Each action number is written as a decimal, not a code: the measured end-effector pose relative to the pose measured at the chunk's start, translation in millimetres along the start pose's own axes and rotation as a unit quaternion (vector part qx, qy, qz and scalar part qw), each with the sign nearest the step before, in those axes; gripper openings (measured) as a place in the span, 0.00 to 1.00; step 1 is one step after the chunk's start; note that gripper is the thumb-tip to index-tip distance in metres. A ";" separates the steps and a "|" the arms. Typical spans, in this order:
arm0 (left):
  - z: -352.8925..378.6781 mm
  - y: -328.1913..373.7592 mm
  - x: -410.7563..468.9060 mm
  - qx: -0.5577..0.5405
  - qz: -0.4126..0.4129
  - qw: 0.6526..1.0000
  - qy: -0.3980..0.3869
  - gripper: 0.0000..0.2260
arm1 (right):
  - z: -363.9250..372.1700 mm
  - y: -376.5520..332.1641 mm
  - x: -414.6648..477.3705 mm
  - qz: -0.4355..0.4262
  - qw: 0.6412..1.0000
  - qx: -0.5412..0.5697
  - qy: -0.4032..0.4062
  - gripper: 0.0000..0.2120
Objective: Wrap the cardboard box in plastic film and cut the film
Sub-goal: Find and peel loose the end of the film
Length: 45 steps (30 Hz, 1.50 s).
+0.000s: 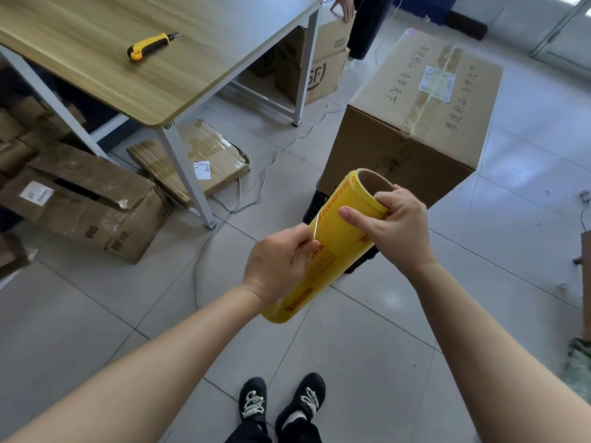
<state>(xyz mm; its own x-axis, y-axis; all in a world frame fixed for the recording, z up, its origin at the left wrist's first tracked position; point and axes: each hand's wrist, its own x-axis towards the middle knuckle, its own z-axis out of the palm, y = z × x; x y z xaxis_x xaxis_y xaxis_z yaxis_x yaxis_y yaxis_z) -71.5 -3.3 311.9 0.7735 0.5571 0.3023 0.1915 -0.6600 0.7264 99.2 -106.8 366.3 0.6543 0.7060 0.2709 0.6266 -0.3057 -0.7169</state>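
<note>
I hold a yellow roll of plastic film [332,247] with red print in front of me, tilted, its open cardboard core facing up and away. My right hand [396,228] grips the roll's upper end, fingers hooked into the core. My left hand [281,263] pinches the loose edge of the film at the roll's left side. The large taped cardboard box [412,123] stands beyond the roll on a black crate [315,206], apart from both hands. A yellow and black utility knife [150,46] lies on the wooden table [198,75] at upper left.
Torn and flattened cartons [96,199] lie under and beside the table at left. More boxes [319,59] stand behind the table, with another person's hand [343,8] on one. A white cable [265,174] runs across the tiled floor. My black shoes [281,401] are at the bottom.
</note>
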 end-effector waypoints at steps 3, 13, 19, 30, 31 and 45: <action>0.3 1.6 13.9 -0.179 -0.202 0.963 -0.009 0.09 | 0.8 0.7 -1.3 -0.008 1.000 -0.005 -0.007 0.24; -3.2 3.9 42.0 -0.232 -0.352 0.902 -0.089 0.12 | 1.2 -9.0 -10.2 -0.059 0.998 -0.022 -0.019 0.23; -13.2 8.5 48.6 -0.286 -0.447 0.832 -0.164 0.10 | 6.7 -11.3 -18.3 -0.073 0.997 -0.010 -0.011 0.15; -6.5 18.1 36.2 -0.178 -0.399 0.871 -0.224 0.11 | 3.9 -6.1 -21.2 -0.073 0.997 -0.028 -0.018 0.16; -5.4 19.3 35.3 -0.179 -0.402 0.872 -0.215 0.11 | 3.6 -5.8 -21.4 -0.071 0.997 -0.027 -0.018 0.16; -9.0 7.8 41.3 -0.342 -0.390 0.839 -0.166 0.13 | 3.1 0.5 -20.2 -0.059 0.998 -0.022 -0.031 0.17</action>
<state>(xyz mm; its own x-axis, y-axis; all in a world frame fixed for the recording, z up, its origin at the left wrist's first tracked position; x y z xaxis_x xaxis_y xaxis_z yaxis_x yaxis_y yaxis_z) -43.4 19.1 335.6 0.7220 0.4384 -0.5352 0.4140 0.3460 0.8420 85.0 -119.3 358.5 0.5486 0.7761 0.3109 0.7166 -0.2450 -0.6530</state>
